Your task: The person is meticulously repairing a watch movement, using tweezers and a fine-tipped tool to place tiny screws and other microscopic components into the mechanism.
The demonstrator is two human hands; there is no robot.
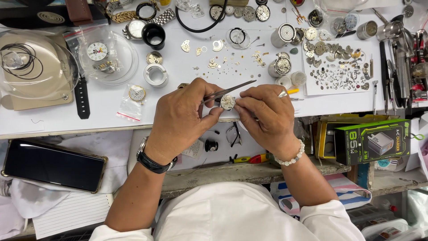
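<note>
Head view: the small round watch movement (228, 102), light, stiff and likely fragile, is best held by its rim. Both hands pinch it just above the tabletop (187, 76) edge: left hand (180, 118) also grips tweezers (229, 89) beside it, right hand (267, 116) opposite.

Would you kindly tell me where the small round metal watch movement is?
In the head view's centre, pinched between the left hand and right hand: the small round metal watch movement.
</note>
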